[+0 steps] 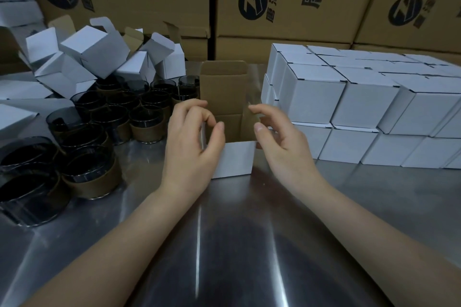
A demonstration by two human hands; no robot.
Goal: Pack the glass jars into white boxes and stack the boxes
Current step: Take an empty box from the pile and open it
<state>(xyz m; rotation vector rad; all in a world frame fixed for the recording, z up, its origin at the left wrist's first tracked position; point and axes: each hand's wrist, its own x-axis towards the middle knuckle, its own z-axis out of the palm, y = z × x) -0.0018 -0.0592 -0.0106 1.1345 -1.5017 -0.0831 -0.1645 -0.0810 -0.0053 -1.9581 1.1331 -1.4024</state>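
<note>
On the steel table (224, 232), your left hand (192, 142) and right hand (279, 142) each pinch a side flap of an open white box (235, 159), between glass jars (147, 119) and stacked boxes (316, 97).

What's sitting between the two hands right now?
Head view: an open white cardboard box, brown inside, lid flap upright, stands on the steel table between the left hand and right hand.
</note>
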